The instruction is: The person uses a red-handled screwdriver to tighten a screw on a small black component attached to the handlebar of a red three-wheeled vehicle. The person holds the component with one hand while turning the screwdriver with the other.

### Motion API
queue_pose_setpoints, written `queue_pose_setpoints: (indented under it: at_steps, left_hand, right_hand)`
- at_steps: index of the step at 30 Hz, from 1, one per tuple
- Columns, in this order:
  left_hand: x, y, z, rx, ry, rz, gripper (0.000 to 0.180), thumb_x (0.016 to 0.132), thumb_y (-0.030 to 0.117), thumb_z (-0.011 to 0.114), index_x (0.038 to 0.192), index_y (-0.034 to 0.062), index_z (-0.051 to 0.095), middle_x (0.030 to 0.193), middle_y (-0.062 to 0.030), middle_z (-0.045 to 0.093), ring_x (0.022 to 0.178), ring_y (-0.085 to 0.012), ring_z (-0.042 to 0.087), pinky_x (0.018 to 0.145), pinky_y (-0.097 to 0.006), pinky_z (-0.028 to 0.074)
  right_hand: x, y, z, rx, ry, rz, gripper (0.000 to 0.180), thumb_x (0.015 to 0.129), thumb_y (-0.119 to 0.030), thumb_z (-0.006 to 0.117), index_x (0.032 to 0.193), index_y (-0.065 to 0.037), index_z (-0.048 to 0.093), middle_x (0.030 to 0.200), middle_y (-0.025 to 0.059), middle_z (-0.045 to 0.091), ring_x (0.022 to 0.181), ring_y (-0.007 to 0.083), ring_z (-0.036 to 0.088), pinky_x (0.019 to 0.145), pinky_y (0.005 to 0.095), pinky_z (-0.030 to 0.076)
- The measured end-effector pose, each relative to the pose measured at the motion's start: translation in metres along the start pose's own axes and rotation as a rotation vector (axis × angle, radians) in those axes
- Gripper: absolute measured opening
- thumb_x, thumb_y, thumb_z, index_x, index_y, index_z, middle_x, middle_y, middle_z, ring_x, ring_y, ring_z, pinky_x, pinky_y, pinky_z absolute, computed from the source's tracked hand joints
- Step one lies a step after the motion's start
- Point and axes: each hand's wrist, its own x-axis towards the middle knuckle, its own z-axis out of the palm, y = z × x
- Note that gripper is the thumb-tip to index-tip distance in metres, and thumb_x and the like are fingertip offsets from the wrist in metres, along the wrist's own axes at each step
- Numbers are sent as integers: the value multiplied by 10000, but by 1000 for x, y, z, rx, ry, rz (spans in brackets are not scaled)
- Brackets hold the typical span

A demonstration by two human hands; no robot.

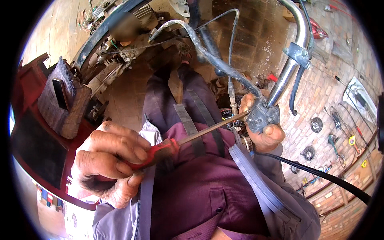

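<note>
My left hand (108,160) is closed around the red handle of a screwdriver (168,147). Its long metal shaft runs up and to the right, and the tip touches a grey switch housing (262,115). That housing sits at the lower end of a chrome handlebar (289,66). My right hand (262,134) grips the housing, thumb on top and fingers underneath. A black lever (296,90) hangs from a clamp on the bar just above. Sheathed cables (208,54) curve from the housing up and to the left.
A black cable (320,174) runs from under my right hand to the lower right. Hand tools and round parts (332,140) lie on the brick floor at right. At left are a dark woven seat (60,100) with a phone on it, and a tyre (100,40).
</note>
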Motion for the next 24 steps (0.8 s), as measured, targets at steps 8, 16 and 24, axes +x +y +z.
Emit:
queue_pose_setpoints:
  at_steps: [8,16,24]
  left_hand:
    - [0,-1,-4,70,-75,-25,240,761,23,719,898,40,522,913,-152,580,855,-266,606,745,-385,525]
    - [18,8,20,40,113,-7,203,822,59,627,978,18,505,923,-173,558,837,-228,581,762,-332,508]
    - [39,1,29,-125,323,132,194,752,-25,609,944,-53,608,855,-141,641,691,-173,643,645,-263,551]
  right_hand:
    - [0,5,-11,27,-32,10,780,581,-164,708,1278,32,421,1066,194,548,990,266,533,894,347,424]
    - [3,4,-6,46,54,-1,777,558,-307,708,1211,38,467,1024,173,545,954,252,520,856,318,433]
    - [6,0,6,-88,61,-15,701,634,-422,716,1167,-10,523,1057,130,554,867,225,529,746,322,427]
